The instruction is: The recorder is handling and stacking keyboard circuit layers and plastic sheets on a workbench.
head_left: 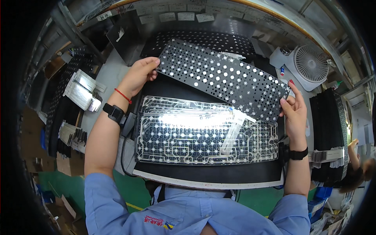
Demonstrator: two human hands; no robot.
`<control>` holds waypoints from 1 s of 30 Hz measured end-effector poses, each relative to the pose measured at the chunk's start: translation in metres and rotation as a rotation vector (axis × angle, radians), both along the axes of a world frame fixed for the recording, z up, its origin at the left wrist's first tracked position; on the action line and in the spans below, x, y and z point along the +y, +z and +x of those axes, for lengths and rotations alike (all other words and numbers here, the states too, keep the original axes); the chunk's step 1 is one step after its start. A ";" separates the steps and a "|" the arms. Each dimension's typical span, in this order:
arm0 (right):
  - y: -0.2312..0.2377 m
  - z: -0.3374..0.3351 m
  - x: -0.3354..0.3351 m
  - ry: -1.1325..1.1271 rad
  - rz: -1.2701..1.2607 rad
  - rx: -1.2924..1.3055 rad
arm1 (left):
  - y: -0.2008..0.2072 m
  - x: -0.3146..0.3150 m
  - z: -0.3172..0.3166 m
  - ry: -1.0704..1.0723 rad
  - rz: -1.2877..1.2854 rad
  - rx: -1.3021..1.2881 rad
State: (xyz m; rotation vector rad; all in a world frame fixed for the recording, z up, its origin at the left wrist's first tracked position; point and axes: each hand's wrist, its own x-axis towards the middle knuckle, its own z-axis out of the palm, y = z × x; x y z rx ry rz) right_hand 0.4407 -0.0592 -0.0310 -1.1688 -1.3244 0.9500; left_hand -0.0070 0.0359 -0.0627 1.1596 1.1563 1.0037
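A long black perforated keyboard sheet (219,72), dotted with white round spots, is held up at a slant, its right end lower. My left hand (141,74) pinches its left end between thumb and fingers. At the other end, my right hand (294,111) grips the right edge. Below it lies a stack of clear keyboard membrane circuits (188,147) with pale printed traces, its upper right corner hidden by the sheet. A translucent flex tail (234,135) lies across the stack, and a light glare washes out part of it.
The stack rests on a black work surface (211,172). Behind it lie more black dotted sheets (235,41). A white fan (309,64) stands back right. Piles of black sheets sit at the left (62,94) and right (327,121). Another person (356,168) is at the far right.
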 end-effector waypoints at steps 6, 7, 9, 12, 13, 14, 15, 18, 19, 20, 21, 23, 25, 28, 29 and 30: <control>0.000 0.004 0.000 0.012 0.005 0.007 | -0.001 0.003 -0.006 0.060 0.102 -0.144; 0.001 0.004 0.000 -0.005 -0.016 0.004 | -0.004 0.006 -0.011 0.061 0.102 -0.143; 0.001 0.006 0.001 -0.023 -0.038 0.002 | -0.004 0.007 -0.012 0.196 0.096 -0.199; -0.002 0.011 0.001 0.020 -0.105 -0.129 | 0.011 -0.002 0.008 0.297 0.085 -0.242; -0.001 0.012 -0.002 0.121 -0.082 -0.287 | 0.010 -0.001 0.007 0.296 0.085 -0.242; 0.000 0.012 -0.003 0.221 -0.059 -0.446 | 0.008 0.000 0.005 0.265 0.086 -0.224; 0.010 0.009 -0.005 0.293 -0.074 -0.619 | 0.006 -0.001 0.001 0.239 0.086 -0.204; 0.011 0.001 -0.007 0.367 -0.057 -0.663 | 0.000 0.001 -0.008 0.194 0.100 -0.166; 0.007 0.002 -0.005 0.343 -0.031 -0.671 | 0.000 0.001 -0.008 0.192 0.099 -0.166; 0.003 0.003 -0.002 0.320 -0.006 -0.678 | 0.000 0.001 -0.007 0.175 0.094 -0.151; -0.002 0.006 0.000 0.318 -0.008 -0.679 | 0.000 0.002 -0.006 0.157 0.090 -0.137; -0.010 0.010 0.003 0.237 -0.129 -0.432 | 0.001 0.002 -0.005 0.123 0.075 -0.132; -0.013 0.011 0.005 0.220 -0.130 -0.410 | 0.001 0.001 -0.004 0.093 0.060 -0.125; -0.020 0.015 0.010 0.189 -0.072 -0.244 | 0.003 -0.002 0.000 0.049 0.045 -0.112; -0.020 0.015 0.010 0.189 -0.073 -0.243 | 0.005 -0.004 0.001 0.005 0.026 -0.120; -0.020 0.015 0.010 0.138 -0.082 -0.205 | 0.006 -0.006 0.001 -0.038 0.008 -0.128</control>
